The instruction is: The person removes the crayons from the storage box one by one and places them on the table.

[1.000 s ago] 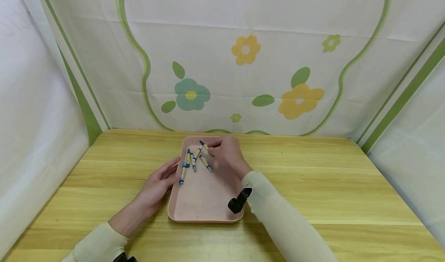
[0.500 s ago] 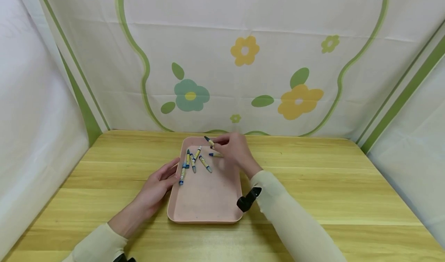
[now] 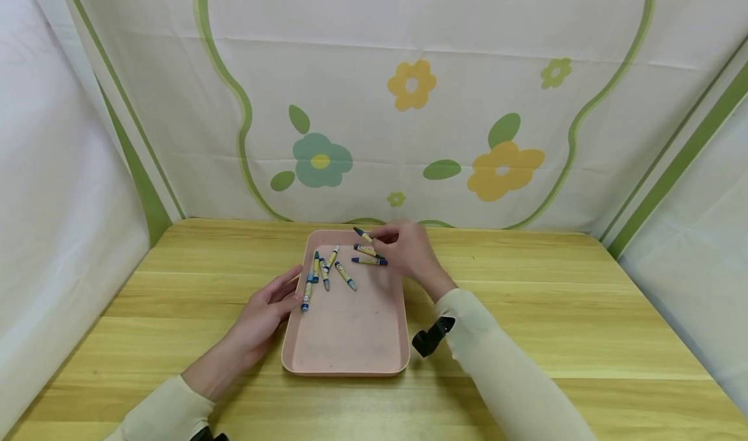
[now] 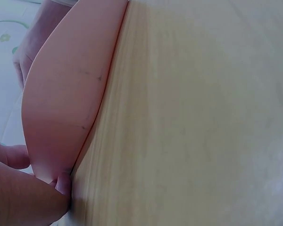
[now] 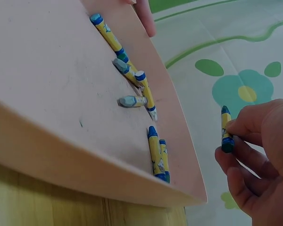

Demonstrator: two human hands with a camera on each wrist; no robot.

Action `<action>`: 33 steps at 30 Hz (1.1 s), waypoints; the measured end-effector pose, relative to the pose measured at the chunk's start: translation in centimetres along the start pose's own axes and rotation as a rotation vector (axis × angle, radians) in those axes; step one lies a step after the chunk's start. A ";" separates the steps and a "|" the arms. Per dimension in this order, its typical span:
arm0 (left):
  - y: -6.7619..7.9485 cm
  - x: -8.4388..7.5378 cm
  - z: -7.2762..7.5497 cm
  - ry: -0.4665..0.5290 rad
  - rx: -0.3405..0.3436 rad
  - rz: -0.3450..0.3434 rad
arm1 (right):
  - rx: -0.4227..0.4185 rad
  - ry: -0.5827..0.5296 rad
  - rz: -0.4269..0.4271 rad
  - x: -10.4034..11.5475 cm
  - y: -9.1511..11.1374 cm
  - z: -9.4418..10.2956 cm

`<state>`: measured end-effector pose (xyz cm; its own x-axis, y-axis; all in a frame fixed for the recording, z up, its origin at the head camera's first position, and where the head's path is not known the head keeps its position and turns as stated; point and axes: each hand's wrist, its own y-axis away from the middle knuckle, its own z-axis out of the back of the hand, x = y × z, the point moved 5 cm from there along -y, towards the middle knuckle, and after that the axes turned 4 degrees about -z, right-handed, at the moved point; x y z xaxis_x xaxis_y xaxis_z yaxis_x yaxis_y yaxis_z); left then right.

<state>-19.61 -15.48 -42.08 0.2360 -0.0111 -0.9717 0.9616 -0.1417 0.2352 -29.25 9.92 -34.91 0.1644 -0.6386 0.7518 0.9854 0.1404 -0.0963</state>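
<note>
So the right hand (image 3: 406,251) has a crayon (image 5: 226,121) pinched above the far end of the tray (image 3: 350,337), near two loose crayons (image 3: 369,261) — probably leaving its tip free — while the left hand (image 3: 265,314) rests relaxed against the side, presumably for steadiness.

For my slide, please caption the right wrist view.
Right-hand fingers pinch one crayon near a pink tray holding more crayons.

White flowered cloth (image 3: 362,113) behind a wood-grain table (image 3: 526,311)
One teal flower (image 3: 336,158), two orange flowers (image 3: 491,175) and small green flowers (image 3: 548,77) patterned it — loose leaves (image 3: 442,169) among them, a wavy green line (image 3: 246,106) around. White sheets (image 3: 64,168) flanked both sides — green bands (image 3: 139,181) marked the corners.
</note>
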 end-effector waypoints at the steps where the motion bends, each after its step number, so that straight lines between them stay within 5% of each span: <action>1: 0.0 0.0 0.0 0.001 -0.001 0.001 | -0.003 0.001 -0.002 -0.1 0.0 0.1; 17: 0.0 0.0 0.0 -0.001 -0.003 0.001 | -0.088 0.023 0.043 -2.8 0.8 3.4; 33: 0.1 0.0 0.0 -0.003 -0.003 0.001 | -0.149 0.045 -0.066 -6.9 1.7 5.9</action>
<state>-19.55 -15.47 -42.06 0.2361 -0.0142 -0.9716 0.9619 -0.1386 0.2358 -28.93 19.00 -36.43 0.0975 -0.6765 0.7300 0.9892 -0.0149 -0.1460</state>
